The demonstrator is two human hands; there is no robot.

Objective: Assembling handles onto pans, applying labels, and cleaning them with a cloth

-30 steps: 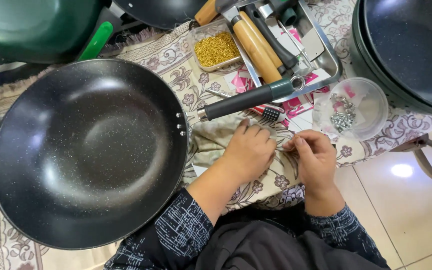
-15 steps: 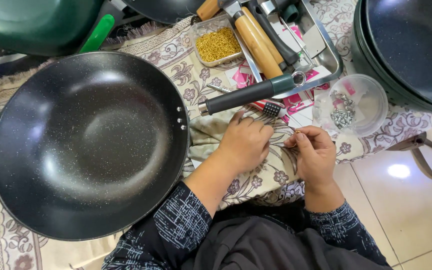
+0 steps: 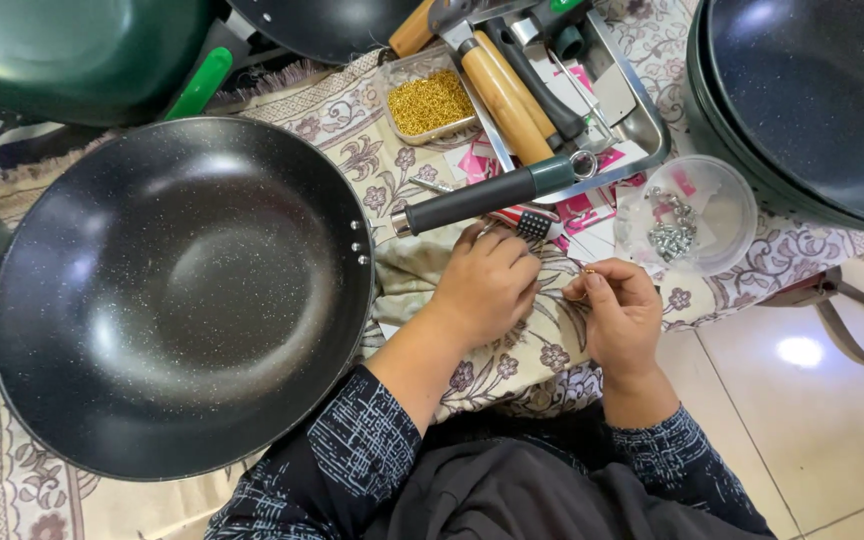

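Left hand (image 3: 487, 283) lies knuckles-up on the patterned cloth (image 3: 352, 160), fingers curled down and clenched over something too small to make out; its fingertips sit just below the dark pan handle (image 3: 487, 195) and beside a small gridded black piece (image 3: 533, 225). Far to the left of it, the big black speckled wok (image 3: 177, 290) rests bowl-up on the cloth, its three-rivet spot on the rim turned right, toward the handle. That handle lies loose, apart from the wok: its long axis runs from lower left to upper right, metal ferrule end pointing down-left at the wok's rim, green tip with a hanging ring pointing up-right and resting on the edge of the metal tray (image 3: 642, 125). Behind it a clear tub of small golden bits (image 3: 432, 102) stands beside the tray, which carries wooden-handled tools (image 3: 507, 95) lying on much the same slant. Right hand (image 3: 620, 315) is just beside the left, nearly touching it, thumb and forefinger pinched on a tiny golden piece (image 3: 588, 271) at the fingertips. Further right, a clear round bowl of silvery screws (image 3: 687, 215) sits on the cloth, near a stack of dark woks (image 3: 812, 100) at the right edge. Both sleeves are dark with a pale print.
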